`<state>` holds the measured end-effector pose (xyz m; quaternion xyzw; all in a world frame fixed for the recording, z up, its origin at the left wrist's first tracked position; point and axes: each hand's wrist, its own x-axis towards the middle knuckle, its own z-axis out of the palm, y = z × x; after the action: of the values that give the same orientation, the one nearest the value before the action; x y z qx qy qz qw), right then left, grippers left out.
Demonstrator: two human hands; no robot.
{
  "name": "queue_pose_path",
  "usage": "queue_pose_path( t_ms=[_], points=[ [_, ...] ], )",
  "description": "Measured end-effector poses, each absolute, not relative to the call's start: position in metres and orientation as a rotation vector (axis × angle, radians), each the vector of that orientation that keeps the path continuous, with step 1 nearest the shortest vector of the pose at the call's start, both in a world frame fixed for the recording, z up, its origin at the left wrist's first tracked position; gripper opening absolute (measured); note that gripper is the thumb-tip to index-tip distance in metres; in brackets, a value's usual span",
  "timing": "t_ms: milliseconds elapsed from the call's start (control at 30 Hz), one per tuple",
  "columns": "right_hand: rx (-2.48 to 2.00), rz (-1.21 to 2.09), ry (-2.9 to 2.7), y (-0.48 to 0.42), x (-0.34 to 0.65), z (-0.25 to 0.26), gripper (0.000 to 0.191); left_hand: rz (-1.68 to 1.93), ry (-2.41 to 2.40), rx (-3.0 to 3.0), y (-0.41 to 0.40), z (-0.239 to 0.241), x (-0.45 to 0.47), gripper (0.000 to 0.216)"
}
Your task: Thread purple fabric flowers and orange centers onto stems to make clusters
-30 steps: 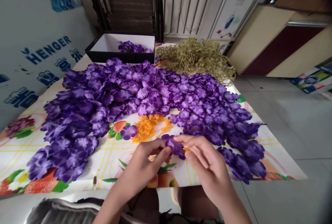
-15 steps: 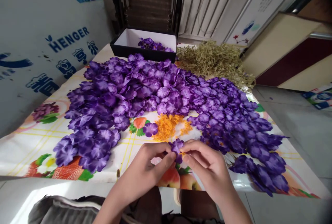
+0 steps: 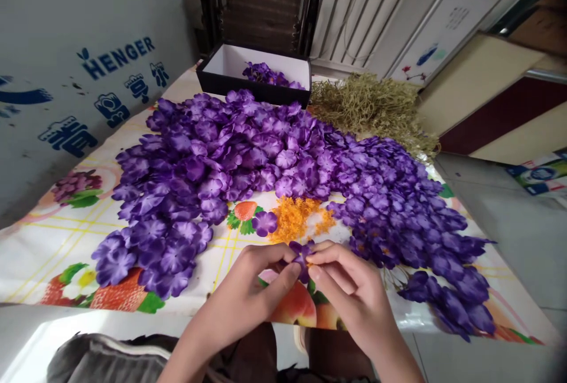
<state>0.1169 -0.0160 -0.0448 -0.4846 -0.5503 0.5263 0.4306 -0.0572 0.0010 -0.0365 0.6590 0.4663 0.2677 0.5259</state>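
Near the table's front edge, my left hand [image 3: 259,281] pinches a purple artificial flower [image 3: 303,262] between thumb and forefinger. From the other side my right hand [image 3: 349,279] closes thumb and forefinger on a tiny orange stamen at the flower's middle; fingertips hide most of it. Just beyond the hands lies a small heap of orange stamens [image 3: 292,220], with one loose purple flower [image 3: 264,223] beside it. A large mound of purple petal pieces [image 3: 266,152] curves around behind and down both sides.
A black box [image 3: 252,92] with a white inside holds some purple flowers at the back. Dry greenish stems [image 3: 376,105] are bunched to its right. A fruit-patterned tablecloth [image 3: 57,253] covers the table. Beyond stand a chair [image 3: 266,5] and a large printed carton [image 3: 88,16].
The view has shifted slightly, so the table things appear a little to the right. Both hands stay together at the flower, which shows less between the fingertips.
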Motion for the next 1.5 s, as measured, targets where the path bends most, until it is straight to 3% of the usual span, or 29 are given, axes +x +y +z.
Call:
queue_pose_path(
  t_ms=[233,367,600,733,900,1000,1167,1500],
  points=[
    [-1.247,1.254,-1.376,-0.023,0.139,-0.046,0.008,0.552,1.011,1.745,0.002,-0.037,-0.035,0.025],
    [-1.354,1.178,-1.274,-0.03,0.161,-0.047,0.026,0.556,0.967,1.776,0.007,-0.038,-0.014,0.031],
    [-1.224,1.138,-1.142,-0.032,0.189,-0.04,0.005,0.661,1.057,1.639,0.01,-0.046,0.012,0.019],
    [-1.117,1.189,-1.209,-0.032,0.192,-0.041,0.011,0.694,1.108,1.547,0.005,-0.044,0.015,0.042],
    [-1.113,1.018,-1.46,-0.031,0.189,-0.044,0.017,0.659,1.061,1.482,0.0,-0.038,0.014,0.013],
    [-1.144,0.828,-1.549,-0.03,0.185,-0.044,0.02,0.629,1.008,1.511,-0.001,-0.034,0.01,0.006],
    [-1.167,0.606,-1.759,-0.027,0.172,-0.045,0.027,0.632,0.938,1.53,-0.002,-0.029,-0.005,0.007],
    [-1.069,0.628,-1.92,-0.022,0.135,-0.045,0.028,0.684,0.973,1.521,-0.007,-0.034,-0.044,0.012]
  ],
)
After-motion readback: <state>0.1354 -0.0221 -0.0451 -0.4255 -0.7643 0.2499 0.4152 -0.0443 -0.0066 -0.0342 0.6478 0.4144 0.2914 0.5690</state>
